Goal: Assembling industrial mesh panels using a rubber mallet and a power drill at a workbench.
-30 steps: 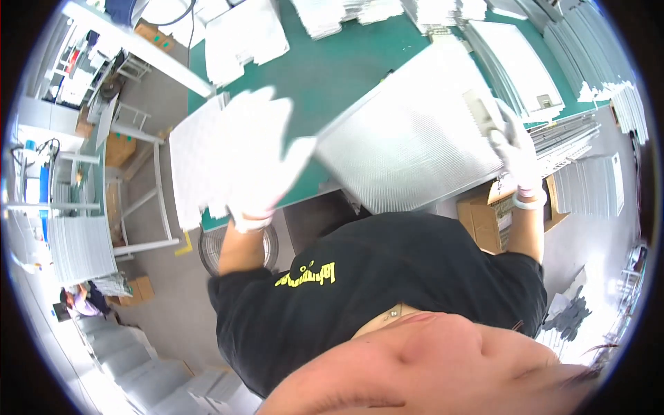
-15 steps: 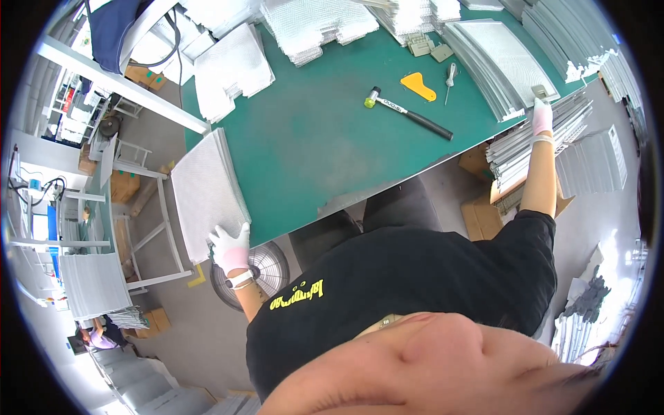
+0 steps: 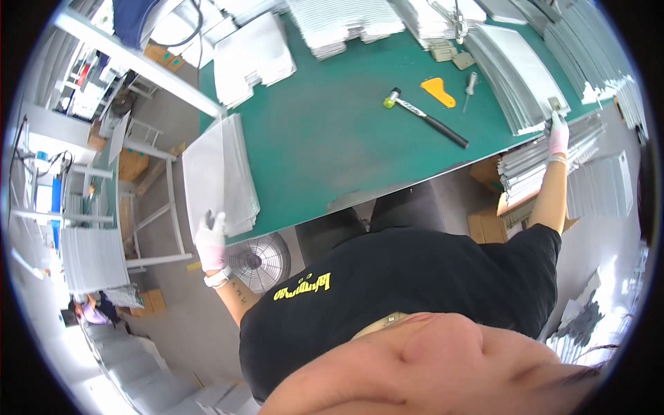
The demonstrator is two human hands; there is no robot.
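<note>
At the left end of the table lies a stack of thin pale grey sheets point(image 3: 240, 176). Its top sheet point(image 3: 202, 162) sits shifted left, past the others. My left hand point(image 3: 211, 242), in a white glove with grey fingertips, pinches that sheet's near edge. On the far right, my gloved right hand point(image 3: 559, 137) is at the near corner of a stack of long pale panels point(image 3: 515, 72). Its fingers close on a small beige block point(image 3: 555, 104) on the panels; the exact grip is partly hidden.
A rubber mallet point(image 3: 425, 117), a yellow scraper point(image 3: 438, 92) and a screwdriver point(image 3: 470, 90) lie on the green table point(image 3: 325, 138). More sheet stacks point(image 3: 252, 59) line its back. A floor fan point(image 3: 259, 263) stands below the near left edge, a cardboard box point(image 3: 486, 227) below the right.
The top sheet has slid left off the stack's alignment, with my left hand moving left too. My left fingers, spread before, are now drawn in. My right hand stays at the block.
</note>
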